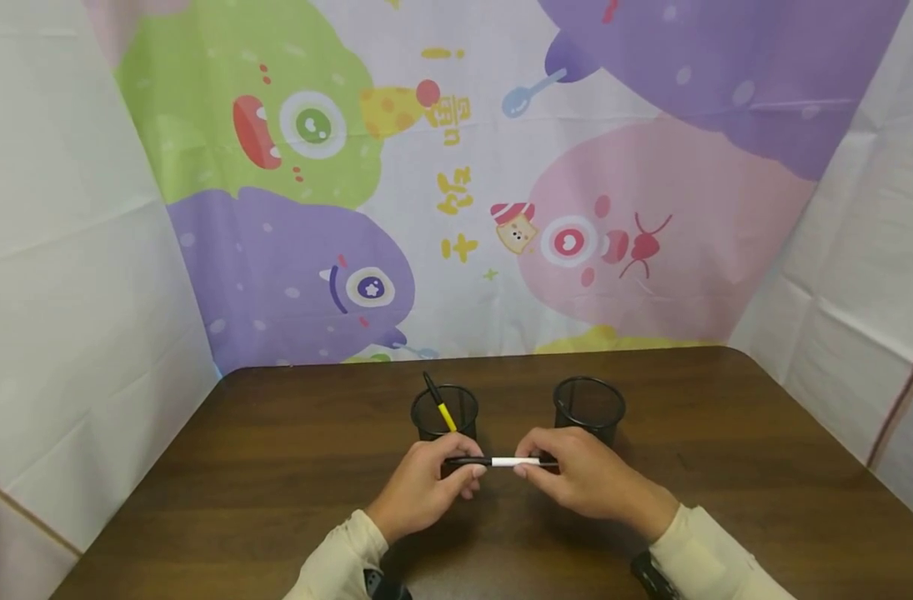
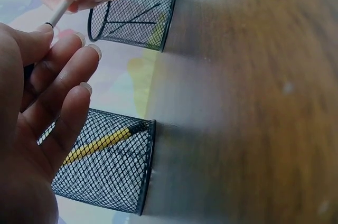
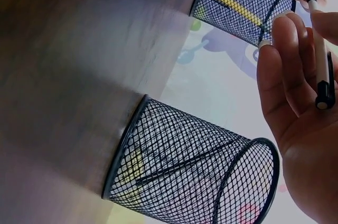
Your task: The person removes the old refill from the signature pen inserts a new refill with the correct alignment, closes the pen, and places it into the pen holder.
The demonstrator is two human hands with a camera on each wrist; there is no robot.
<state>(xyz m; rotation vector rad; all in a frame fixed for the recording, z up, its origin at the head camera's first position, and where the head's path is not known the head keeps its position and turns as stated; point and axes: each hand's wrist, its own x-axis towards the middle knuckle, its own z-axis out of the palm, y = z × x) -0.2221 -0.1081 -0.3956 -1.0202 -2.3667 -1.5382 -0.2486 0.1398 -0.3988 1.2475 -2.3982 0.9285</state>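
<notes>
A white pen with black ends [image 1: 504, 461] lies level between my two hands, over the table. My left hand [image 1: 424, 485] pinches its black end between thumb and fingers. At the other end, my right hand [image 1: 594, 477] pinches the white barrel. A black clip on the pen [image 3: 323, 84] shows over the palm in the right wrist view. Just beyond the left hand stands a black mesh pen cup [image 2: 132, 182], where a yellow pen with black ends [image 1: 446, 415] leans. A second mesh cup [image 3: 185, 160] stands beyond the right hand.
The dark wooden table [image 1: 276, 442] reaches back to a cloth with cartoon monsters [image 1: 456, 317]. White cloth walls [image 1: 88, 233] hang at both sides. Both cups stand toward the table's far edge, with a gap between them.
</notes>
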